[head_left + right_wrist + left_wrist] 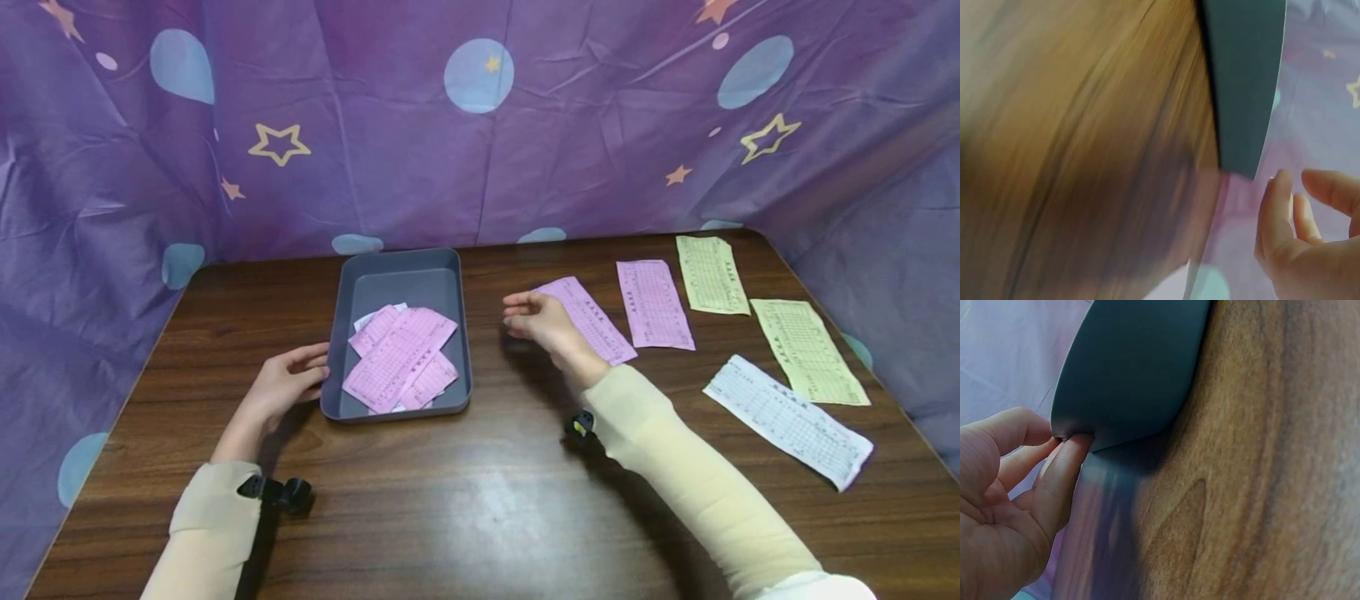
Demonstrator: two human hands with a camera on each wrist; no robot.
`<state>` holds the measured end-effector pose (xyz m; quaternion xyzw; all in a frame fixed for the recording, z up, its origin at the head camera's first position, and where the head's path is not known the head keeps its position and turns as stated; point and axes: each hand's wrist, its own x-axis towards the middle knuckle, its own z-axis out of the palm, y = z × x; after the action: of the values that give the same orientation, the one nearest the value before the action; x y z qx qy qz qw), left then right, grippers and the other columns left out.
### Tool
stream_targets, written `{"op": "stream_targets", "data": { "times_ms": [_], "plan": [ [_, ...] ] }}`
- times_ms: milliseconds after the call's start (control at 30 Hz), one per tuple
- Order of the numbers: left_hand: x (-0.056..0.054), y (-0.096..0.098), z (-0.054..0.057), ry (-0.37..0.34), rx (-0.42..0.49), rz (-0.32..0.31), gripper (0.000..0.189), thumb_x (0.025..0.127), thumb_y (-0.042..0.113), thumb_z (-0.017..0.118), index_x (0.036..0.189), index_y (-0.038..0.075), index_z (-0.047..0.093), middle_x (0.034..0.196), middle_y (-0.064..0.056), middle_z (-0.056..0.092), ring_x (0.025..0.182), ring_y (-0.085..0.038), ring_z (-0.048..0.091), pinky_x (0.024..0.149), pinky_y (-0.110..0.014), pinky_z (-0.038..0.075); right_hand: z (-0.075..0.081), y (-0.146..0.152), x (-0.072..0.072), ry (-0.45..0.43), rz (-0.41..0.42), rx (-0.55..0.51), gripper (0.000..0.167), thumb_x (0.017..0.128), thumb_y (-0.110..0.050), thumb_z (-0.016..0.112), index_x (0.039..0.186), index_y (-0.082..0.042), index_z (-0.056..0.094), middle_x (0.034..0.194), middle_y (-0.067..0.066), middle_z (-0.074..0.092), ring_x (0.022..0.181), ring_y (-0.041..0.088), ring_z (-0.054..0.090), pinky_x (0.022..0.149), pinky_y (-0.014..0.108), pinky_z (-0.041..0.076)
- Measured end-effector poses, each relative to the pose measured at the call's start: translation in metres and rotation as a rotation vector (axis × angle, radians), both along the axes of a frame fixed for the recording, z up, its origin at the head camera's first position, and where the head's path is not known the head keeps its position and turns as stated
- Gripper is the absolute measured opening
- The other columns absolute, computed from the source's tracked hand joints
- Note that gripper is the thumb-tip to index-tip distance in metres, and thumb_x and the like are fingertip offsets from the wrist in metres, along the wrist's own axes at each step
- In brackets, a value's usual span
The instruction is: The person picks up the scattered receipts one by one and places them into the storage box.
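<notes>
A grey rectangular tray [397, 268] holds several pink printed paper slips [401, 358] in a crossed pile, with a corner of white paper under them. My left hand [281, 387] is at the tray's left side, its fingertips touching the outer wall; the left wrist view shows finger and thumb tips against the tray's end [1129, 369]. Above the table, right of the tray, my right hand [551, 325] has loosely bent fingers and holds nothing. It partly covers a pink slip [588, 317] on the table. The right wrist view shows these fingers apart from the tray [1244, 81].
Further right lie a second pink slip [655, 304], a yellow-green slip [712, 275], another yellow-green slip [810, 350] and a white slip [791, 421] partly overlapping it. A purple patterned cloth [390, 125] hangs behind the brown wooden table [420, 508].
</notes>
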<state>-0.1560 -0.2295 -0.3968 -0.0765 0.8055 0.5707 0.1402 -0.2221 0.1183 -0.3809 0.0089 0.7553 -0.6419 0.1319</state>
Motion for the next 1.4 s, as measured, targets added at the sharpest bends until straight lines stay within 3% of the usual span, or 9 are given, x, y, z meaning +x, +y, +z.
{"op": "stream_targets", "data": {
  "times_ms": [267, 667, 967, 1267, 1400],
  "plan": [
    [-0.001, -0.001, 0.000, -0.012, -0.009, -0.005, 0.053, 0.096, 0.008, 0.052, 0.144, -0.004, 0.035, 0.142, -0.031, 0.043, 0.084, 0.011, 0.056, 0.072, -0.014, 0.056, -0.002, 0.050, -0.007, 0.009, 0.016, 0.189, 0.041, 0.086, 0.008, 0.052, 0.125, 0.017, 0.048, 0.089, 0.003, 0.060, 0.069, -0.002, 0.054, 0.065, 0.010, 0.052],
    [-0.001, -0.001, 0.000, -0.016, -0.001, -0.004, 0.053, 0.096, 0.007, 0.052, 0.144, -0.005, 0.035, 0.142, -0.031, 0.042, 0.084, 0.010, 0.057, 0.074, -0.015, 0.057, 0.000, 0.112, -0.011, 0.046, 0.009, 0.428, 0.043, 0.082, 0.006, 0.053, 0.123, 0.018, 0.050, 0.096, 0.016, 0.064, 0.065, -0.005, 0.050, 0.061, 0.011, 0.050],
    [-0.002, 0.000, 0.001, -0.017, -0.007, -0.007, 0.053, 0.096, 0.008, 0.052, 0.144, -0.005, 0.034, 0.142, -0.031, 0.042, 0.085, 0.010, 0.057, 0.074, -0.015, 0.056, -0.005, 0.131, -0.012, 0.021, 0.034, 0.511, 0.040, 0.083, 0.003, 0.057, 0.120, 0.017, 0.051, 0.084, 0.004, 0.061, 0.066, -0.001, 0.049, 0.059, 0.014, 0.048],
    [-0.001, 0.000, 0.000, -0.010, -0.009, -0.007, 0.053, 0.095, 0.007, 0.052, 0.144, -0.005, 0.035, 0.142, -0.032, 0.042, 0.083, 0.011, 0.056, 0.073, -0.014, 0.056, -0.010, 0.134, -0.012, 0.069, 0.035, 0.618, 0.040, 0.077, 0.002, 0.063, 0.113, 0.016, 0.055, 0.079, 0.006, 0.061, 0.063, 0.001, 0.047, 0.054, 0.015, 0.044],
    [-0.001, -0.001, -0.001, 0.004, 0.006, -0.009, 0.053, 0.095, 0.006, 0.052, 0.143, -0.006, 0.035, 0.141, -0.034, 0.041, 0.083, 0.011, 0.056, 0.071, -0.014, 0.056, -0.011, 0.133, -0.012, 0.074, 0.056, 0.683, 0.042, 0.073, 0.000, 0.067, 0.110, 0.014, 0.057, 0.079, 0.007, 0.062, 0.066, 0.004, 0.047, 0.060, 0.016, 0.041]
  ]
}}
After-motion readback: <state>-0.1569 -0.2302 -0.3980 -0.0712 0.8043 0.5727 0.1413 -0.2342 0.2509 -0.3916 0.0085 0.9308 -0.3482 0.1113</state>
